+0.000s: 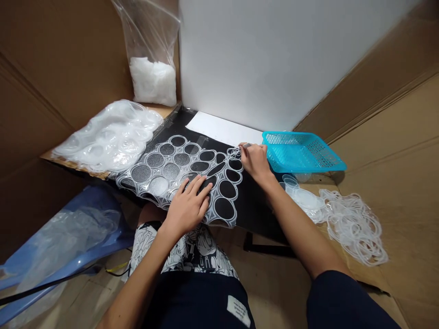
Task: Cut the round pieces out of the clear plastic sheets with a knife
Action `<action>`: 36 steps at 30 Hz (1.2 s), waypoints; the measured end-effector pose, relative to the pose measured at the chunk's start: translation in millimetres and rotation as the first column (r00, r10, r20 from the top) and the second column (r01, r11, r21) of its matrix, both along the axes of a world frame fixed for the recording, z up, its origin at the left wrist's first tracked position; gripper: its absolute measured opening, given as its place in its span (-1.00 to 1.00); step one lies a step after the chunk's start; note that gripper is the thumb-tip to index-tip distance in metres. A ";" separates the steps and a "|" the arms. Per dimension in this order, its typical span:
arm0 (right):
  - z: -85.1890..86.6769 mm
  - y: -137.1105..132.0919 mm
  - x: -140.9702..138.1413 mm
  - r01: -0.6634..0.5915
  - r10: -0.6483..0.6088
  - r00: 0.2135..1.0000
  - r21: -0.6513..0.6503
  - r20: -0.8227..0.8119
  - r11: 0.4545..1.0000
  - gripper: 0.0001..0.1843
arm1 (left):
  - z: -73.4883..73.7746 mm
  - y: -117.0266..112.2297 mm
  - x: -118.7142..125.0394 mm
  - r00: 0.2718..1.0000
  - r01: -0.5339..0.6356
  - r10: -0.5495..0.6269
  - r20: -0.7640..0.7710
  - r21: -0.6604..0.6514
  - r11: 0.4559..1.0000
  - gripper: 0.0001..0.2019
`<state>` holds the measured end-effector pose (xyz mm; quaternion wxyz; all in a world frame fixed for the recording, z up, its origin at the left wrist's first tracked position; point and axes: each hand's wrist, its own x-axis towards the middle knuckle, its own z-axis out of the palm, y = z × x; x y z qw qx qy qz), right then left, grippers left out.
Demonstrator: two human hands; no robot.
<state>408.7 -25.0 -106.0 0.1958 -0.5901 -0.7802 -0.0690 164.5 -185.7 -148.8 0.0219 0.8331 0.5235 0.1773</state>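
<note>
A clear plastic sheet (pixel 163 170) patterned with rows of white-edged circles lies over the black tabletop (pixel 255 208). My left hand (pixel 190 202) rests flat on the sheet's near part, fingers stretched out. At the far right corner, my right hand (pixel 255 161) is closed in a pinch on bunched clear plastic strands (pixel 234 154). These strands rise off the sheet and stretch toward its middle. A small greyish thing shows at my right fingertips; its kind is unclear. Several circles near this corner show plain black inside, while some farther left look speckled or whitish.
A blue plastic basket (pixel 305 153) stands at the back right. Beside it lie loose clear discs (pixel 305 199) and a heap of ring-shaped strips (pixel 356 228). Stacked plastic sheets (pixel 111 132) and a bag of white material (pixel 153 81) sit at left. Cardboard walls (pixel 391 123) flank the table.
</note>
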 end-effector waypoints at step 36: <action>-26.5 -46.4 34.3 -0.398 0.320 0.859 -0.128 -0.399 0.908 -0.75 | 4.0 -2.7 49.0 0.996 0.089 -0.090 -0.026 -0.014 0.996 -0.52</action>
